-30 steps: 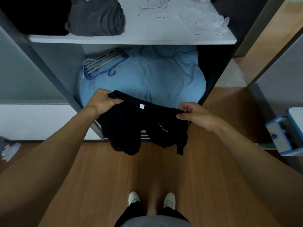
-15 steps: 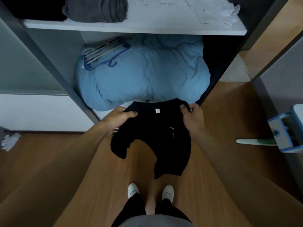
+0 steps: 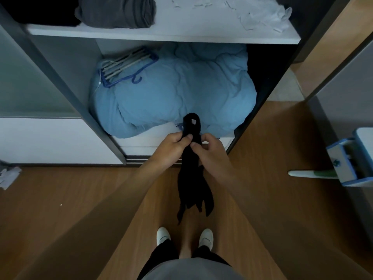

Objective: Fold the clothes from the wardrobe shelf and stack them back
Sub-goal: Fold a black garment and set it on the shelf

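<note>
A black T-shirt [image 3: 192,184] hangs folded lengthwise in front of me, its collar with a small white label at the top. My left hand [image 3: 173,147] and my right hand [image 3: 210,151] pinch it together just below the collar, side by side. The shirt's lower part dangles towards my feet. On the white wardrobe shelf [image 3: 181,31] above lie a folded grey garment [image 3: 117,12], a black pile [image 3: 46,11] at the far left and a crumpled white garment [image 3: 262,15] at the right.
Below the shelf a blue duvet [image 3: 177,93] fills the compartment, with blue and white hangers [image 3: 125,65] on it. A dark wardrobe post [image 3: 80,110] stands left. A blue-and-white mop head [image 3: 347,160] is at the right. White scraps [image 3: 9,175] lie on the wooden floor.
My hands came together at the middle and lowered. The shirt, held spread by its shoulders before, is now folded in half lengthwise and hangs narrow.
</note>
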Available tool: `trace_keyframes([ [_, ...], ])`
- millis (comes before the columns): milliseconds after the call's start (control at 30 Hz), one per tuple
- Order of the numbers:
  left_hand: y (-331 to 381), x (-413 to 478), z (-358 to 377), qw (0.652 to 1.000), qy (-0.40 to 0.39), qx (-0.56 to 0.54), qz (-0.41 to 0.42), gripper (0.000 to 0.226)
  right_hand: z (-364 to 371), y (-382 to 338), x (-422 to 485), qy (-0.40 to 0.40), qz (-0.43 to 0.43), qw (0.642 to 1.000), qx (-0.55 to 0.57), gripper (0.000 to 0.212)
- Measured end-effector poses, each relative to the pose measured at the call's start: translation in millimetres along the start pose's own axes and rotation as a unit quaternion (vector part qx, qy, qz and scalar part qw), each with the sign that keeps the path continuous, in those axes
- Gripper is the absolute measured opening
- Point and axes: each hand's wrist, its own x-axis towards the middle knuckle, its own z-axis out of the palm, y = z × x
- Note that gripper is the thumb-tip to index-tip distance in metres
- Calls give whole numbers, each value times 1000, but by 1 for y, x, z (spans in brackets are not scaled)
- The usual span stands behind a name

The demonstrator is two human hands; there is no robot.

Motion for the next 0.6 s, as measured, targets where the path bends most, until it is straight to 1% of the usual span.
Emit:
trace_keyframes([
  [100, 4, -1, 2, 1000, -7, -3, 18, 36, -1, -4, 0, 18, -18, 1000, -14, 23],
  [167, 4, -1, 0, 1000, -9, -3, 27, 34, -5, -6, 2, 39, -22, 999, -6, 27],
  [233, 6, -1, -1, 999, -9, 21, 36, 34, -9, -8, 2, 46, -19, 999, 14, 31],
  [333, 9, 1, -4, 998, -9, 39, 38, 38, -14, -8, 1, 26, -22, 999, 40, 29],
  [400, 13, 2, -7, 999, -15, 14, 33, 35, -16, -8, 0, 0, -15, 998, 53, 21],
  [467, 17, 4, -9, 999, -14, 4, 39, 39, -18, -9, -1, -25, -10, 997, 73, 13],
  [567, 21, 6, -11, 998, -9, 5, 56, 56, -18, -8, -1, -40, -19, 996, 83, 23],
  [600, 20, 7, -12, 998, -13, -5, 54, 53, -19, -8, -1, -45, -33, 996, 68, 26],
])
